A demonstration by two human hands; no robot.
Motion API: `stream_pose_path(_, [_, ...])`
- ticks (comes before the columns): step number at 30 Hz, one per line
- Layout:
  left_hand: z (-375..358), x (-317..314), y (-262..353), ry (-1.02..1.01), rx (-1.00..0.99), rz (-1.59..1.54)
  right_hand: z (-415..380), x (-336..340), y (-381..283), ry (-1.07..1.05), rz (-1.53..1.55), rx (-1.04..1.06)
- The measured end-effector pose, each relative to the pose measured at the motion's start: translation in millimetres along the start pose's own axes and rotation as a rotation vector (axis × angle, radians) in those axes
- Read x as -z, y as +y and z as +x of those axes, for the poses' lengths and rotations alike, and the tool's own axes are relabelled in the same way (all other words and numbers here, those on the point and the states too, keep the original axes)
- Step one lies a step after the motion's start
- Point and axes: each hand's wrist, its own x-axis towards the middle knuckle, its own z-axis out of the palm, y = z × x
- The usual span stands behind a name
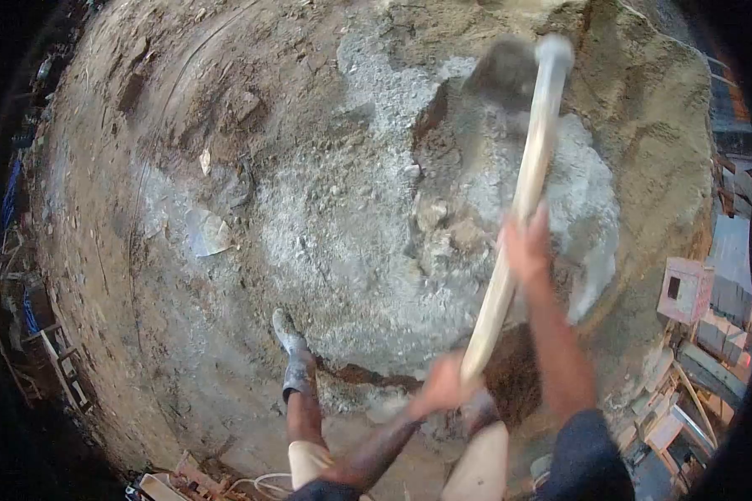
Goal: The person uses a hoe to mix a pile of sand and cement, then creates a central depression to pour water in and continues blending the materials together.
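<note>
A hoe with a pale wooden handle (pixel 533 163) and a dark, motion-blurred blade (pixel 503 73) reaches away from me toward the upper right. My left hand (pixel 445 386) grips the handle close to its near end. Farther up, about midway along, my right hand (pixel 528 250) is wrapped round it. Beneath the hoe spreads a patch of grey, powdery cement-like material (pixel 351 242) mixed with gravel and brown soil. The blade appears over the far part of this patch; whether it touches the ground cannot be made out.
My boot (pixel 291 338) stands on the near side of the patch. Yellowish sand (pixel 652 142) is heaped at the right. A pinkish box (pixel 685 290) and scrap wood (pixel 673 426) lie at the right edge. A wooden frame (pixel 65 367) is at the left.
</note>
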Motion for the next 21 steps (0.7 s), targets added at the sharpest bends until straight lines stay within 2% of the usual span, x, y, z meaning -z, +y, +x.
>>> stream_pose_path(1, [58, 15, 13, 0.076, -0.057, 0.027, 61, -5, -33, -0.055, -0.012, -0.097])
stream_pose_path(2, [109, 43, 44, -0.045, 0.082, -0.007, 112, -25, -34, -0.062, 0.019, -0.036])
stream_pose_path(3, [167, 45, 29, -0.11, 0.098, -0.006, 164, -45, -36, -0.071, 0.051, 0.024])
stream_pose_path(4, [197, 43, 26, -0.05, 0.078, -0.139, 205, -64, -35, -0.293, 0.155, -0.104])
stream_pose_path(5, [219, 45, 26, 0.018, 0.03, -0.263, 237, -98, -10, -0.22, -0.046, -0.06])
stream_pose_path(6, [221, 31, 12, 0.107, -0.059, -0.241, 246, -130, 7, -0.152, -0.254, -0.017])
stream_pose_path(7, [210, 16, -7, 0.173, -0.118, -0.213, 242, -158, 31, -0.172, -0.259, -0.033])
stream_pose_path(8, [182, 28, 7, 0.012, 0.107, -0.286, 224, -168, 53, -0.297, -0.283, -0.11])
stream_pose_path(9, [166, 13, 7, -0.009, 0.121, -0.317, 196, -149, 52, -0.432, -0.257, -0.176])
stream_pose_path(11, [115, -3, 4, 0.04, 0.22, -0.049, 116, -90, 24, -0.726, -0.138, -0.293])
stream_pose_path(13, [56, -2, -15, 0.043, 0.224, 0.092, 58, -110, 68, -0.547, -0.254, -0.227])
stream_pose_path(15, [-1, 13, -11, -0.051, 0.302, 0.116, -5, -54, 18, -0.533, 0.064, -0.483])
stream_pose_path(16, [-31, -3, -16, -0.045, 0.288, 0.233, -34, -40, 32, -0.507, 0.278, -0.479])
stream_pose_path(17, [-74, -22, -19, -0.044, 0.297, 0.335, -68, -10, 19, -0.57, 0.269, -0.514])
stream_pose_path(18, [-106, -30, -8, -0.177, 0.547, 0.279, -113, 2, 36, -0.45, 0.416, -0.435])
stream_pose_path(19, [-147, -50, -28, -0.149, 0.456, 0.324, -143, 23, 28, -0.528, 0.306, -0.62])
stream_pose_path(20, [-176, -48, -22, -0.209, 0.405, 0.198, -166, 63, -15, -0.529, 0.451, -0.748])
stream_pose_path(21, [-206, -54, -26, -0.257, 0.393, 0.243, -189, 79, -19, -0.527, 0.371, -0.683])
